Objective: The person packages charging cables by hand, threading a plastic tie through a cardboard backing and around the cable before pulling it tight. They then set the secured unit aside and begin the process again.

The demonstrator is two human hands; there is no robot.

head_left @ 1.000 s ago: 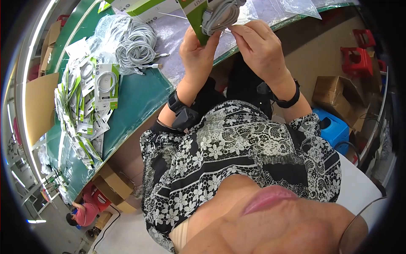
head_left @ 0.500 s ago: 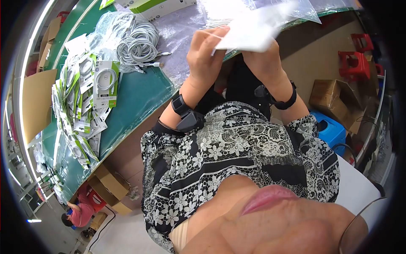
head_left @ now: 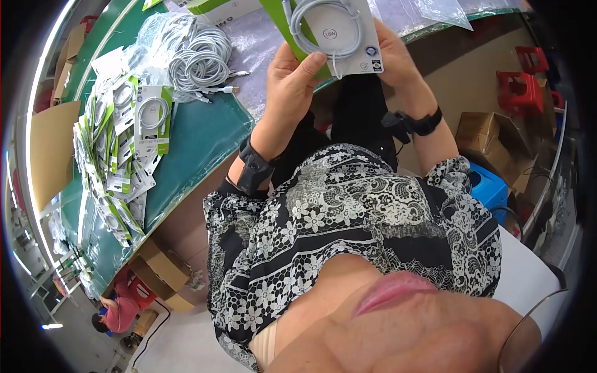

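Observation:
A white-and-green packaging card (head_left: 344, 37) with a coiled pale grey charging cable (head_left: 297, 28) on its front is held up at the top middle. My left hand (head_left: 291, 78) grips its lower left edge, thumb pressed on the front near the cable. At the card's right side is my right hand (head_left: 398, 59), gripping from behind, with its fingers mostly hidden. To the left, a heap of similar carded cables (head_left: 118, 149) lies on the green table. Beside that heap is a bundle of loose coiled cables (head_left: 199, 62), partly in clear plastic.
The green table (head_left: 199, 146) runs along the left and top. Green-and-white boxes (head_left: 230, 11) and a clear plastic bag (head_left: 444, 12) lie at its far side. Red stools (head_left: 519, 93), a cardboard box (head_left: 488, 140) and a blue container (head_left: 488, 193) stand right. Another person (head_left: 120, 311) sits lower left.
The card was blurred with a plain white side showing; now its front with the cable faces me. It has moved left, and my left hand has moved slightly left and down.

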